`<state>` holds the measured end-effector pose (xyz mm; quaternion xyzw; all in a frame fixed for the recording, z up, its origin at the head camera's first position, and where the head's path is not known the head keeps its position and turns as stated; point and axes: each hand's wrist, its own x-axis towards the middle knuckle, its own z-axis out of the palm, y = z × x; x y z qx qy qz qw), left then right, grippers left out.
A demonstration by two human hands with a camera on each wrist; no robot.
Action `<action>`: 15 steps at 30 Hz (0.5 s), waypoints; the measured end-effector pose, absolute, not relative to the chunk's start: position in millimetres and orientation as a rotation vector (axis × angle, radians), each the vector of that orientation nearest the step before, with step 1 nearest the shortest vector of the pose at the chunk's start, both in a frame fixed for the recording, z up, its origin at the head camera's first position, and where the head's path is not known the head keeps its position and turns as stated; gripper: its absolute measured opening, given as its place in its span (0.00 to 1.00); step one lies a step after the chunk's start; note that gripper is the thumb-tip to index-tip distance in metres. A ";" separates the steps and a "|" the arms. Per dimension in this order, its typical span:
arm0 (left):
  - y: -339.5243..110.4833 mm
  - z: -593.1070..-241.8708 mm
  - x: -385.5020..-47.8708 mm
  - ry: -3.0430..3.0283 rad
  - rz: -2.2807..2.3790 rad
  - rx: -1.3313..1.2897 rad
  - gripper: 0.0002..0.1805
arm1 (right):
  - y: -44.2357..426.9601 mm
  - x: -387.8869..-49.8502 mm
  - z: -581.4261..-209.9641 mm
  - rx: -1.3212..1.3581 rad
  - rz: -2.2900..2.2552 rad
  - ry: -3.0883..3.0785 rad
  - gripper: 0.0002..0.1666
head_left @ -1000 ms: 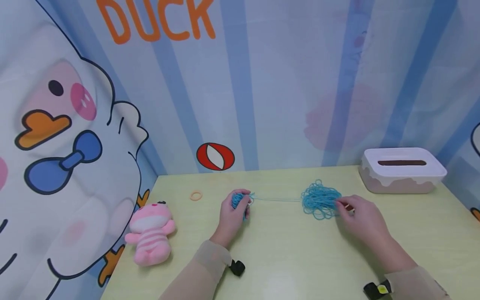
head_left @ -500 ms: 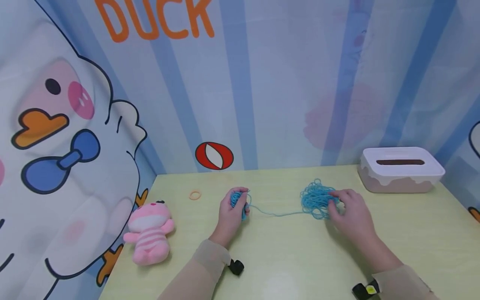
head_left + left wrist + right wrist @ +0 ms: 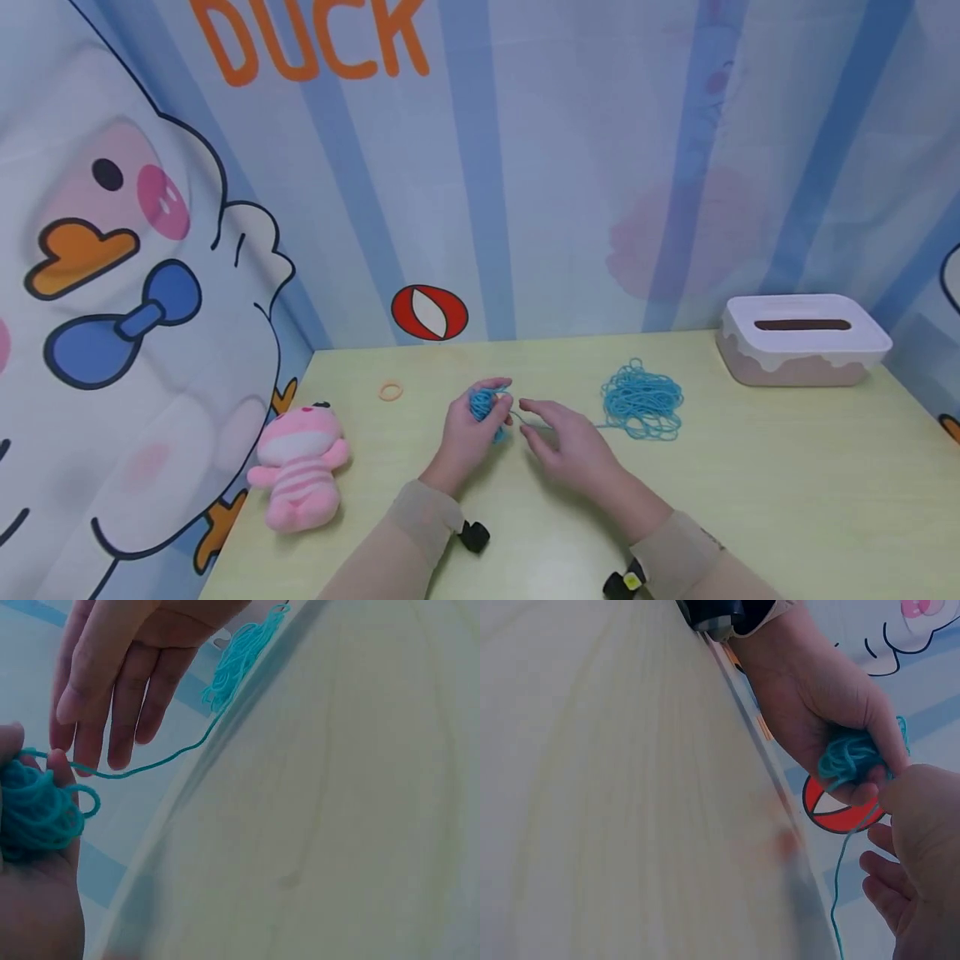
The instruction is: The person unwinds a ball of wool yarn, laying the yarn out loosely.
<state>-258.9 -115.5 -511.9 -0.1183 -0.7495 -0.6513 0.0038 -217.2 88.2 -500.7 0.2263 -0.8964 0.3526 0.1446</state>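
In the head view my left hand holds a small wound bundle of blue yarn, its fingers curled round it. My right hand is just to the right, thumb and forefinger apart. From the bundle a single yarn strand runs past the right fingertips to a loose heap of the same yarn on the table. In the left wrist view the right hand's fingers look nearly straight. The right wrist view shows its forefinger side close to the left thumb; whether they touch is hard to tell.
A pink striped plush toy lies at the table's left edge. Near the back is a small tan ring. A white and brown tissue box stands at the back right, against a printed duck curtain.
My right hand has left the loose yarn heap and moved left to beside my left hand. The left hand keeps its hold on the bundle and has tilted slightly rightward.
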 end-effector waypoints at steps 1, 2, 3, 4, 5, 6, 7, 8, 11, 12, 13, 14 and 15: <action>-115.2 -511.9 -258.7 -2.359 -2.033 -0.374 0.20 | 84.0 -218.6 -501.7 0.645 1.027 -2.582 0.26; -115.0 -512.0 -258.6 -2.362 -2.031 -0.377 0.19 | 80.6 -219.7 -502.7 0.632 1.032 -2.581 0.26; -114.7 -512.0 -258.6 -2.363 -2.031 -0.378 0.17 | 78.2 -220.7 -503.6 0.616 1.040 -2.585 0.26; -114.5 -511.8 -258.4 -2.368 -2.025 -0.379 0.16 | 76.5 -221.5 -504.3 0.601 1.045 -2.588 0.25; -114.5 -511.8 -258.3 -2.371 -2.017 -0.388 0.15 | 75.5 -222.2 -505.2 0.588 1.051 -2.591 0.25; -114.5 -511.9 -258.6 -2.369 -2.012 -0.399 0.15 | 74.8 -222.9 -505.7 0.579 1.058 -2.597 0.24; -114.6 -512.0 -258.9 -2.364 -2.008 -0.413 0.15 | 74.5 -223.3 -506.2 0.571 1.062 -2.603 0.22; -114.7 -512.3 -259.3 -2.361 -2.007 -0.423 0.16 | 74.4 -223.6 -506.8 0.564 1.059 -2.610 0.21; -115.0 -513.1 -260.6 -2.330 -2.032 -0.452 0.15 | 75.6 -223.9 -507.7 0.563 1.055 -2.628 0.15; -115.1 -513.4 -260.9 -2.310 -2.056 -0.454 0.14 | 76.2 -223.7 -507.5 0.564 1.052 -2.632 0.13; -115.2 -513.3 -260.9 -2.292 -2.075 -0.455 0.14 | 77.3 -223.5 -507.5 0.560 1.048 -2.634 0.11; -115.3 -513.7 -261.2 -2.275 -2.099 -0.446 0.13 | 78.4 -223.2 -507.2 0.554 1.040 -2.633 0.10; -115.5 -514.0 -261.5 -2.259 -2.115 -0.437 0.12 | 80.0 -222.8 -506.4 0.544 1.038 -2.636 0.09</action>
